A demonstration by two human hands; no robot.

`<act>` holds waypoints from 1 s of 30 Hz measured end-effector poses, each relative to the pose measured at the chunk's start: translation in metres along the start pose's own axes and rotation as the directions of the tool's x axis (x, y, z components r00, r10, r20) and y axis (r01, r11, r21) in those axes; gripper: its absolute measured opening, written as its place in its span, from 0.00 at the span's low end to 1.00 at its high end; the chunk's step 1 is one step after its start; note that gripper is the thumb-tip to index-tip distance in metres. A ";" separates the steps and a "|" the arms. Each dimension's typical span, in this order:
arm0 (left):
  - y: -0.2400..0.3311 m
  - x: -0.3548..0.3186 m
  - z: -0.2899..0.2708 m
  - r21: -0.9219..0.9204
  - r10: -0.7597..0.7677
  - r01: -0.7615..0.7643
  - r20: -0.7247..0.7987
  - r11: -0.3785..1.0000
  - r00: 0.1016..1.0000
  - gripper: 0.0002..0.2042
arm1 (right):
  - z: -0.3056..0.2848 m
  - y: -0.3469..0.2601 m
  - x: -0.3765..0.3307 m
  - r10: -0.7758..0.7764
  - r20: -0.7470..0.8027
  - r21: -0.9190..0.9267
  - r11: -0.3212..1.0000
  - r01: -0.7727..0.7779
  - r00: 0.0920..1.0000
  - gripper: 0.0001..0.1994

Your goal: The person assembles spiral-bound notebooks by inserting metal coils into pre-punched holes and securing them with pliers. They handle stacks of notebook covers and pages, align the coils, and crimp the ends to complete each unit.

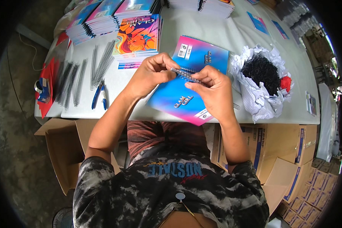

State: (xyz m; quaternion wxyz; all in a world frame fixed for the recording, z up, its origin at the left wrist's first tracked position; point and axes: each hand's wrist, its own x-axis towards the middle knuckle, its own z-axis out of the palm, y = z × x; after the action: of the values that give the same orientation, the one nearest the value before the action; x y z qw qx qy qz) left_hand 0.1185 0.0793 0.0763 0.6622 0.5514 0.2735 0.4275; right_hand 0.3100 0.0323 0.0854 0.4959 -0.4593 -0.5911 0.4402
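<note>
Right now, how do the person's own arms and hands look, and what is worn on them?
Both forearms are bare, and the left hand and right hand wear no gloves. Short sleeves of a black and grey mottled T-shirt cover the upper arms. No rings or watch show.

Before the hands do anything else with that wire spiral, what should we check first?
1. Left hand grips the wire spiral: ok.
2. Right hand pinches the spiral's other end: ok.
3. Blue and pink notebook lies flat on the table: ok, though its near corner overhangs the edge.
4. Spiral fully threaded through the holes: cannot tell, the fingers hide it.
5. Blue-handled pliers within the left hand's reach: ok, probably.
6. Spare wire spirals lying beside the pliers: ok.
</note>
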 end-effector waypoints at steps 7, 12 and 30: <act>0.031 0.027 -0.012 0.218 -0.036 0.044 -0.042 0.975 0.998 0.12 | -0.019 -0.028 0.037 -0.238 0.020 -0.597 0.776 0.203 0.971 0.11; 0.031 0.045 -0.075 0.990 0.482 -0.041 -0.027 0.132 0.876 0.30 | -0.016 0.076 0.066 -0.167 0.031 -0.946 0.314 0.083 0.985 0.31; 0.009 -0.030 -0.093 0.897 0.545 0.385 -0.440 0.219 0.714 0.12 | 0.013 0.059 -0.016 -0.120 -0.134 0.226 0.963 0.149 0.984 0.11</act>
State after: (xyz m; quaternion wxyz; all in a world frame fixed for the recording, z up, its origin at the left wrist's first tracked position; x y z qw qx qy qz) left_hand 0.0236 0.0997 0.0594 -0.0164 0.6462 0.6687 0.3675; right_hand 0.3052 0.0266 0.0233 0.6099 -0.3817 -0.5341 0.4439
